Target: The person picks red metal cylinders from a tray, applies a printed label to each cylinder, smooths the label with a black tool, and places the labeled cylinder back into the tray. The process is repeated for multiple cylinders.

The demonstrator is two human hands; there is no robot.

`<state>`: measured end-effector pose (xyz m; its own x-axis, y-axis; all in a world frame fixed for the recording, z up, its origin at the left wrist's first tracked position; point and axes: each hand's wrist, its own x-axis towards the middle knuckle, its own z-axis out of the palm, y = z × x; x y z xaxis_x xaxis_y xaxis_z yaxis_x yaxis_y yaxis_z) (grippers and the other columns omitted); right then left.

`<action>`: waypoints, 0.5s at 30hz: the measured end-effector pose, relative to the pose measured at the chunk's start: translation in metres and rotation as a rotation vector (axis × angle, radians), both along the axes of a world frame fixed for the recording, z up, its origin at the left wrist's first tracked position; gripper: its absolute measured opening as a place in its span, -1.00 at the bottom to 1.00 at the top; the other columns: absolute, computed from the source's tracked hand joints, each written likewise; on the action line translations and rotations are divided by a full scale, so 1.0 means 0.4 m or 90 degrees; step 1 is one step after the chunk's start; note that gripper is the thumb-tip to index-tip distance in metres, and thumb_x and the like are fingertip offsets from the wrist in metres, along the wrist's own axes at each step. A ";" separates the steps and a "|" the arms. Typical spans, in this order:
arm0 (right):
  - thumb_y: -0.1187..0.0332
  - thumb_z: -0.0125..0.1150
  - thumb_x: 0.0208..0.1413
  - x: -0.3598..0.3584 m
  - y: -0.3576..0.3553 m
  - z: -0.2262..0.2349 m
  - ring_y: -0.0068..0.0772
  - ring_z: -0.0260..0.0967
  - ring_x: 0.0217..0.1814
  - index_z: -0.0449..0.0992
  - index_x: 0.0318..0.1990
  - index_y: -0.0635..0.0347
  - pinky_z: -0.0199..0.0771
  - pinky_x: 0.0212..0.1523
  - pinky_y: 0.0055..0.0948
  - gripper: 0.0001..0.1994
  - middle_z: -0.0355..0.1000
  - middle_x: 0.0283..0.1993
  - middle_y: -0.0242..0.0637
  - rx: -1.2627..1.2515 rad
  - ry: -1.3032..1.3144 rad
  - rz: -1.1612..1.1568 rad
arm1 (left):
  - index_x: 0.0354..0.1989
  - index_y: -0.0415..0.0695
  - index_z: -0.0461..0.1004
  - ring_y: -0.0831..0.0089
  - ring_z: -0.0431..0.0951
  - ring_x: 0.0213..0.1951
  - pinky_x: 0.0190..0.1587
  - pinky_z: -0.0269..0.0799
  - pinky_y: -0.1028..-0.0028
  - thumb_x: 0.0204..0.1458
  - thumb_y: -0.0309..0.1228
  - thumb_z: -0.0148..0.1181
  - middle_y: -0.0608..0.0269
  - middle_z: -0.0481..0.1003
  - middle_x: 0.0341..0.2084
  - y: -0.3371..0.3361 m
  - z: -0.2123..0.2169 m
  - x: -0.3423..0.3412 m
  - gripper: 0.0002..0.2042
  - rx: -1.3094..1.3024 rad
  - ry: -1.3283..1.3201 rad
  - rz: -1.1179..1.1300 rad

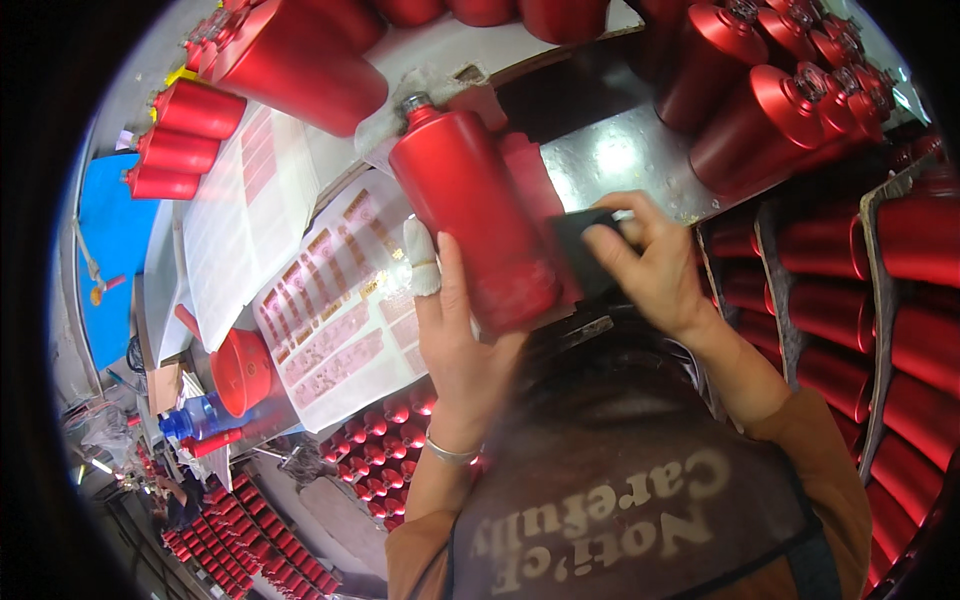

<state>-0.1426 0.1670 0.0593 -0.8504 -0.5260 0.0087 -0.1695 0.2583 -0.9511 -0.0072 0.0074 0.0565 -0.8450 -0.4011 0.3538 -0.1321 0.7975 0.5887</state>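
A red bottle (pixel 470 200) with a bare threaded neck lies tilted in front of me, its neck pointing away. My left hand (pixel 455 310) is against its left side and base, fingers stretched along it, holding it steady. A white cover (pixel 422 262) wraps one of its fingertips. In my right hand (pixel 645 260) is a dark flat squeegee-like piece (pixel 583 250), pinched between thumb and fingers beside the bottle's right side. The exact kind of this piece cannot be made out. A red cloth (pixel 530 170) shows beneath the bottle.
Left of the bottle are sheets of printed decals (pixel 345 290), a stack of white sheets (pixel 225 230) and a red bowl (pixel 240 372). More red bottles (pixel 765 125) stand on the metal surface (pixel 620 150) at the right. Racked red bottles (pixel 830 330) fill the lower right.
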 end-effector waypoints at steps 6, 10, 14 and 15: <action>0.42 0.26 0.22 0.006 0.001 0.001 -0.73 0.40 -0.46 0.45 0.03 0.32 0.37 -0.46 -0.59 -0.73 0.54 -0.50 -0.35 -0.124 0.118 0.114 | 0.45 -0.38 0.04 -0.07 0.29 0.36 0.33 0.26 0.17 -0.17 -0.45 0.53 -0.29 0.25 0.32 0.003 -0.048 0.024 -0.01 0.142 -0.008 0.030; 0.37 0.21 0.27 -0.011 0.004 -0.005 -0.75 0.36 -0.49 0.46 0.03 0.31 0.33 -0.47 -0.61 -0.74 0.50 -0.54 -0.39 -0.011 -0.069 0.019 | 0.50 -0.34 -0.07 0.20 0.32 0.34 0.37 0.22 0.31 -0.19 -0.36 0.58 -0.08 0.23 0.36 -0.019 -0.095 0.027 0.11 0.177 0.034 0.008; 0.43 0.21 0.25 0.001 0.010 0.006 -0.77 0.33 -0.48 0.47 0.02 0.34 0.32 -0.45 -0.65 -0.75 0.49 -0.51 -0.44 -0.119 -0.126 0.020 | 0.52 -0.31 -0.19 0.27 0.28 0.35 0.38 0.21 0.31 -0.10 -0.29 0.55 -0.01 0.12 0.43 -0.029 -0.131 0.039 0.12 0.290 0.045 -0.011; 0.44 0.23 0.23 0.006 0.009 0.006 -0.78 0.31 -0.49 0.48 0.02 0.34 0.30 -0.46 -0.65 -0.75 0.48 -0.52 -0.46 -0.161 -0.053 0.101 | 0.52 -0.31 -0.21 0.28 0.26 0.36 0.38 0.21 0.30 -0.07 -0.28 0.54 0.00 0.10 0.45 -0.031 -0.138 0.040 0.12 0.291 0.039 -0.012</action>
<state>-0.1400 0.1704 0.0617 -0.7614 -0.6420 0.0900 -0.1079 -0.0115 -0.9941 0.0090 -0.0049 0.0013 -0.8371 -0.5118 0.1935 -0.0739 0.4562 0.8868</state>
